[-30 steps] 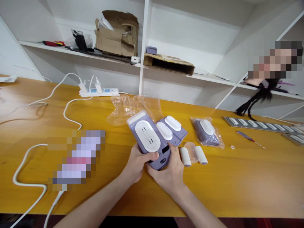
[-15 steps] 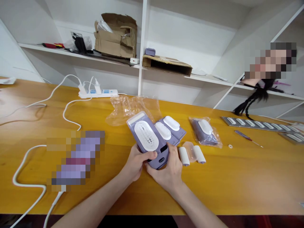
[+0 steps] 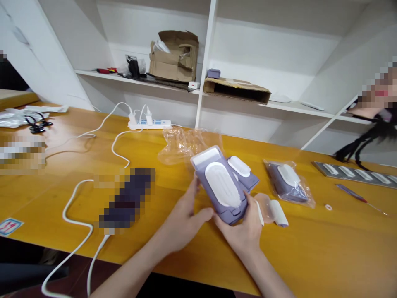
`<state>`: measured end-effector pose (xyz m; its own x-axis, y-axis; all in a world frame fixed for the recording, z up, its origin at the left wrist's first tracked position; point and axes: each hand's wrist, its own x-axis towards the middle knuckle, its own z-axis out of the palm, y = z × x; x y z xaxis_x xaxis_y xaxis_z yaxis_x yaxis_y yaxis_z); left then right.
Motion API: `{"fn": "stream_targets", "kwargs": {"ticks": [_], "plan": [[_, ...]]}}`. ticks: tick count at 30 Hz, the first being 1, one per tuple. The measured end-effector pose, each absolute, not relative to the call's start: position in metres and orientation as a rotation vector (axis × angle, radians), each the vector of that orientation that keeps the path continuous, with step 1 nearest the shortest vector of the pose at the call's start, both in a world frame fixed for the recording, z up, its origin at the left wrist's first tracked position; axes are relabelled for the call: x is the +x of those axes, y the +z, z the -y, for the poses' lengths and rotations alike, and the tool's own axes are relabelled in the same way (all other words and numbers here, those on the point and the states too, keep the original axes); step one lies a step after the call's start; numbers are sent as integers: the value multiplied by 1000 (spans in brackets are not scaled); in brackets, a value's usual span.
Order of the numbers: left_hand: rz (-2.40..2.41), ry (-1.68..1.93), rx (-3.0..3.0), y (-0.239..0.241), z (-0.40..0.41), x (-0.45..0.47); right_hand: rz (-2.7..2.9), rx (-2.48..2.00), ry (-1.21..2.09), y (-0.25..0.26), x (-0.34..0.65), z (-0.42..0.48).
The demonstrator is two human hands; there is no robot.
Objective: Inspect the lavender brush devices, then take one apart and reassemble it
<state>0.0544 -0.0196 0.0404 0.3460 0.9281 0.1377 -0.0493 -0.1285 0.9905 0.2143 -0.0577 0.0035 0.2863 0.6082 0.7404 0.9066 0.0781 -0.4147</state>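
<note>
A purple box-shaped device point(image 3: 214, 163) with a white oval pad point(image 3: 221, 185) and a pale end strip is tilted up above the table. My right hand point(image 3: 245, 225) grips its lower right corner, thumb along the bottom edge. At its left side is my left hand point(image 3: 186, 219), with thumb and forefinger spread apart; its other fingers are partly hidden, and I cannot tell if it touches the device. Behind the device lies a similar purple piece point(image 3: 248, 178) with a white bristled oval pad point(image 3: 238, 166). Beside my right hand sits a white roller point(image 3: 279, 213) on a clear pinkish piece point(image 3: 265, 207).
A bagged purple device point(image 3: 288, 182), a screwdriver point(image 3: 352, 192), a small ring point(image 3: 328, 207) and a metal strip point(image 3: 356, 171) lie right. Clear plastic wrap point(image 3: 180, 145) and a power strip point(image 3: 155, 124) are behind. Left, a phone-like blurred item point(image 3: 127, 198) has a white cable point(image 3: 89, 265).
The view has swung left, so the scene sits further right. My left thumb has come off the device's face and the left hand has loosened. The device's lower end has turned in my right hand.
</note>
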Motion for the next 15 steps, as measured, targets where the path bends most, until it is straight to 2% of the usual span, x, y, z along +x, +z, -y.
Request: {"fn": "stream_targets", "kwargs": {"ticks": [2, 6, 9, 15], "plan": [[-1289, 1132, 1751, 42, 23, 38, 1411, -1635, -414, 4, 217, 57], [-1897, 721, 2136, 39, 8, 18, 1424, -1636, -414, 4, 218, 57], [-2028, 505, 2211, 34, -9, 17, 1443, -1617, -439, 4, 216, 58], [-2112, 370, 2218, 29, -21, 21, 1483, -1601, -448, 3, 215, 59]]}}
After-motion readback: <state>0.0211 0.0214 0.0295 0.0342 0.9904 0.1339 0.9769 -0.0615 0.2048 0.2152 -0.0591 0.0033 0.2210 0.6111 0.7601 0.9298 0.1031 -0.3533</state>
